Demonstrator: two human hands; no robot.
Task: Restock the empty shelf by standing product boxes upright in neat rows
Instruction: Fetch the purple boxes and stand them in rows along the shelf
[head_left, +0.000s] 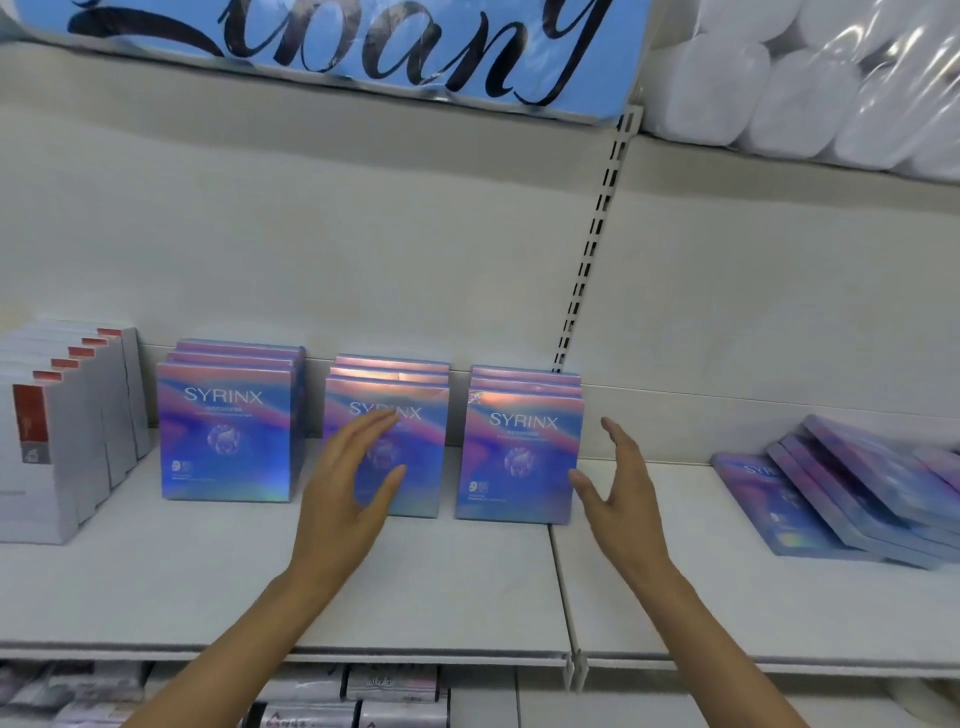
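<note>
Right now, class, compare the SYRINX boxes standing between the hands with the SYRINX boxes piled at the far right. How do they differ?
1. The standing row is upright, fronts facing out; the far-right pile lies flat and leaning.
2. The standing row is squared up front to back; the far-right pile is fanned and overlapping.
3. The standing row sits beside the right hand; the far-right pile lies away from it.
Both show the same blue-purple packaging.

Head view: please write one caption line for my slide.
Open hands flank upright SYRINX boxes; more boxes lie flat.
</note>
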